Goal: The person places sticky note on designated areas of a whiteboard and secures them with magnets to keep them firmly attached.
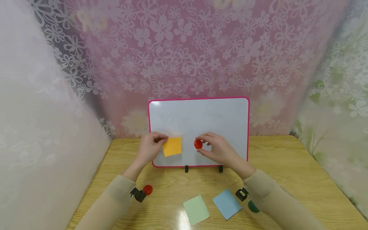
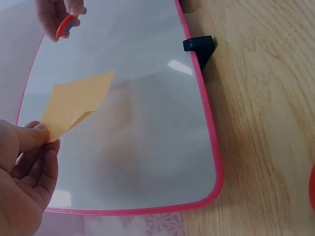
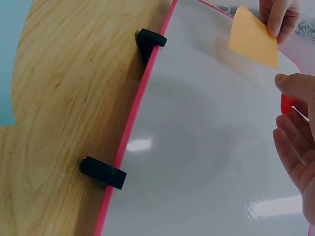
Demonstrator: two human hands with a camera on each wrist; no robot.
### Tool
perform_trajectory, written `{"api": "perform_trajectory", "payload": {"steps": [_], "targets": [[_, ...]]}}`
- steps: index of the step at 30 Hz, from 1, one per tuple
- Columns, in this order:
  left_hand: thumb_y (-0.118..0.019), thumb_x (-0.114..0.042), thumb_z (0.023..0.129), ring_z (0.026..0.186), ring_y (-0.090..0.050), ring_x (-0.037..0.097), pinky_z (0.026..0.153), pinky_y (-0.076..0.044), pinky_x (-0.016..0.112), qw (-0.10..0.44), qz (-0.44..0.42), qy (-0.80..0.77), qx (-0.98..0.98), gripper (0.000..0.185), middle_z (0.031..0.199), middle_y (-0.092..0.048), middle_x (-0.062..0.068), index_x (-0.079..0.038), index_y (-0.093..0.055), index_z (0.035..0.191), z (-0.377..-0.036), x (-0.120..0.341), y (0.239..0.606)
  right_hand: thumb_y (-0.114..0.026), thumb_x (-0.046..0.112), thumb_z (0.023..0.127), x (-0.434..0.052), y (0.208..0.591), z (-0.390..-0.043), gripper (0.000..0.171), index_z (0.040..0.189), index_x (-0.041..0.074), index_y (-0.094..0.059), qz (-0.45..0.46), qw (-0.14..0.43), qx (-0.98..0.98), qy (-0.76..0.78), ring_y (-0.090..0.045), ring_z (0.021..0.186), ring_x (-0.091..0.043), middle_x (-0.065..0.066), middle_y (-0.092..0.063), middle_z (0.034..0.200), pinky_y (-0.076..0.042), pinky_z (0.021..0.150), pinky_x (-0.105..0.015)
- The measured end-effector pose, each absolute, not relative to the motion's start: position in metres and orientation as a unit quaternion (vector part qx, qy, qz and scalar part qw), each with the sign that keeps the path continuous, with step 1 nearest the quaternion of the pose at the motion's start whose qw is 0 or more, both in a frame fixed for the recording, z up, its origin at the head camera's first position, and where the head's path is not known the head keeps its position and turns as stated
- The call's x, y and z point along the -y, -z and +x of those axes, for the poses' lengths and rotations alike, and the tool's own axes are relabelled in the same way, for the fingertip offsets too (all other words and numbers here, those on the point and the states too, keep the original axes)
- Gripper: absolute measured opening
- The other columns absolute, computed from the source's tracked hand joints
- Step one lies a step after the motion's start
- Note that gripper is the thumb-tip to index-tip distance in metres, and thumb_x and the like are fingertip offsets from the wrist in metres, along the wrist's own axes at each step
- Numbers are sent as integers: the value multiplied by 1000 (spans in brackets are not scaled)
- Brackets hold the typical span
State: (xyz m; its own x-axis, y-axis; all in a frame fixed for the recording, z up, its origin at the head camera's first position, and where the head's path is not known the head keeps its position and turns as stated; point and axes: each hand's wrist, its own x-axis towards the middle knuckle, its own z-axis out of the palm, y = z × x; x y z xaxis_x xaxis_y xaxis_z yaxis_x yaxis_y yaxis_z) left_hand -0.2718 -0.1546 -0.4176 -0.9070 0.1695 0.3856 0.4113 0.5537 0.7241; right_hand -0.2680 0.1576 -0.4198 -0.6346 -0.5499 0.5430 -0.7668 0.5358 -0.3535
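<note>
A pink-framed whiteboard [image 1: 224, 118] [image 2: 147, 142] [image 3: 197, 147] stands upright on two black feet at the back of the wooden table. My left hand [image 1: 150, 147] [image 2: 24, 167] pinches the corner of an orange sticky note [image 1: 172, 146] [image 2: 76, 101] [image 3: 253, 39] and holds it against the board's lower left. My right hand [image 1: 215, 148] [image 3: 298, 132] pinches a round red magnet [image 1: 198, 144] [image 2: 66, 25] [image 3: 286, 103] just in front of the board, a little to the right of the note.
On the table [image 1: 287, 166] near me lie a green sticky note [image 1: 196, 210] and a blue sticky note [image 1: 227, 203]. A second red magnet [image 1: 148, 189] sits by my left wrist, and a dark green magnet [image 1: 253, 207] shows by my right sleeve. Floral curtains close in all sides.
</note>
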Motion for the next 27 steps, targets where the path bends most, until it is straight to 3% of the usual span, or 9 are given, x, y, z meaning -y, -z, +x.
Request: {"api": "perform_trajectory", "payload": {"steps": [9,27], "targets": [[-76,-5,100,91,-69,21,80,-61,37,145,-156,438,873,12,106,-78,6,-6,-83,109,-279,154,409,-94,11,84,-150,417,-281,40,120,8,-77,381,187,867,-262,-70,96,-26,-2,-73,111,-62,83,-37],[-73,-7,103,93,-69,24,85,-61,41,134,-147,440,876,15,107,-77,8,-3,-80,115,-296,148,396,-92,17,88,-118,402,-296,42,125,6,-77,377,222,871,-222,-69,106,-23,-6,-73,118,-60,95,-37]]}}
